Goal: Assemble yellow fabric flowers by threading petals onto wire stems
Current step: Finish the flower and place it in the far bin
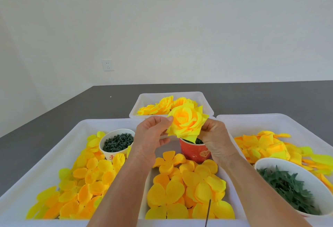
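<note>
Head view, looking down over the work table. I see both hands raised above the trays, holding one yellow fabric flower between them. Left hand pinches an outer petal at the flower's left edge, thumb and forefinger closed on the fabric. Right hand has its fingers curled in under the bloom's right side, gripping it from below; the exact contact is hidden by petals. The flower sits just above a red paper cup with dark pieces inside. I note a thin dark wire stem lying apart from the hands, low in the view, over the loose petals in the near tray. More loose petals lie piled at the left of that tray, beside a white paper cup full of small dark green pieces. A second tray on the right holds further petals and a white bowl of green leaf pieces. Far tray behind the hands holds finished flowers.
</note>
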A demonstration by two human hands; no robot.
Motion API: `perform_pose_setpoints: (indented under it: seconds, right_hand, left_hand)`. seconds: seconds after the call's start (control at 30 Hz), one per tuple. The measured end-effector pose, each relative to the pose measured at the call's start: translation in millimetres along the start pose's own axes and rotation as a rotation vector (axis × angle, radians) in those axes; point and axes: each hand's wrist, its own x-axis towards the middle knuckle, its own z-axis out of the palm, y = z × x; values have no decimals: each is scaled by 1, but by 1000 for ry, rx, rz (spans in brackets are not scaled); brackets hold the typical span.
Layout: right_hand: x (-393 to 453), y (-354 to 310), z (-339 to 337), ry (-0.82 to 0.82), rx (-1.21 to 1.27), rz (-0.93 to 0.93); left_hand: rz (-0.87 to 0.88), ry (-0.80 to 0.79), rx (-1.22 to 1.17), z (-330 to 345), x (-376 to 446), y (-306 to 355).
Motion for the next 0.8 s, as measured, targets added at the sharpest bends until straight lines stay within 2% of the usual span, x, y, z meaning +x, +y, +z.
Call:
perform_pose_setpoints:
  seconds: [0.27, 0.57, 0.8]
  right_hand:
    - [0, 2, 1, -45, -44, 16]
    - [3, 8, 0, -1, -253, -58]
    - [2, 6, 2, 66, -280, -148]
  left_hand:
    - [-10, 46, -43, -3, 4, -2]
    - [70, 13, -16, 0, 1, -1]
    - [53, 38, -11, 1, 0, 0]
